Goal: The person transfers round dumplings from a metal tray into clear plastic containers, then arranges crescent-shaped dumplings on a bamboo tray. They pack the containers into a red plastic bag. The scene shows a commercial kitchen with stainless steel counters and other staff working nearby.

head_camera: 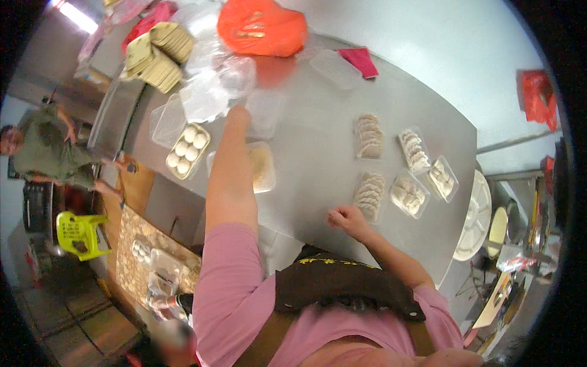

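Note:
My left arm reaches over the steel table (316, 128). My left hand (238, 114) is at clear plastic containers (266, 112); its fingers are hidden, so its grip cannot be told. Under the forearm lies a clear tray with pale yellowish contents (263, 167). Left of it, a cream tray holds white round dough balls (187, 151). My right hand (346, 218), fingers curled in with nothing visible in them, is above the table's near edge, beside a tray of pleated dumplings (370, 195). Another row of dumplings (369, 136) lies farther back. Several smaller dumpling trays (410, 195) are to the right.
An orange-red plastic bag (261, 30), stacked cream trays (160, 59) and a pink cloth (360, 62) lie toward the back. At far left is another person (50, 147) near a lime-green plastic chair (82, 234). A white divided platter (474, 218) stands at the right edge.

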`<state>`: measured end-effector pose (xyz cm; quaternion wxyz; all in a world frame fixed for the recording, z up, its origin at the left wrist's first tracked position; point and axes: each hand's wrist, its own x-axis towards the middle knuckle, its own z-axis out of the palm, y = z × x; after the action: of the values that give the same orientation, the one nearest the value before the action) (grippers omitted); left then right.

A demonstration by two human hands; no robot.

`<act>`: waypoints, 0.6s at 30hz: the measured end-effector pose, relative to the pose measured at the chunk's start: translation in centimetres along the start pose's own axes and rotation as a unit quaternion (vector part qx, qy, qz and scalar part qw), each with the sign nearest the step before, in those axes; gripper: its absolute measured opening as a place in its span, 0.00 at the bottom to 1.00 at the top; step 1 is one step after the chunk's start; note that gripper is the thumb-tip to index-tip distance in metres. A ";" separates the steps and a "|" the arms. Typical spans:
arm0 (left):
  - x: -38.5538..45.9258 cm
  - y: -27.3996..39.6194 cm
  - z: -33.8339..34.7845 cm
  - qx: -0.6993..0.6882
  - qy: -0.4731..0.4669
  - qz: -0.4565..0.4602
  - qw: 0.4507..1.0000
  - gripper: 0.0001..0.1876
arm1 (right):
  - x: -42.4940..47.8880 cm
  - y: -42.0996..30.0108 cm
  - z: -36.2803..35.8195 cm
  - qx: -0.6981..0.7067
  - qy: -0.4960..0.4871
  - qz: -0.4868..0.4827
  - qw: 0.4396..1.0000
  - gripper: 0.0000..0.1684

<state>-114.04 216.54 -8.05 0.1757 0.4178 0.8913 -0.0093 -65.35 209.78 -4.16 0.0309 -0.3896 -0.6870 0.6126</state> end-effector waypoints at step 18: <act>-4.5 2.5 -5.4 -0.065 0.008 -0.129 0.989 0.08 | -11.5 8.8 -8.7 0.177 0.264 0.162 0.934 0.15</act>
<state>-111.16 215.67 -1.23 0.1923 0.2870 0.9380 0.0295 -48.44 209.85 -4.67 0.1804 -0.6316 -0.4619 0.5960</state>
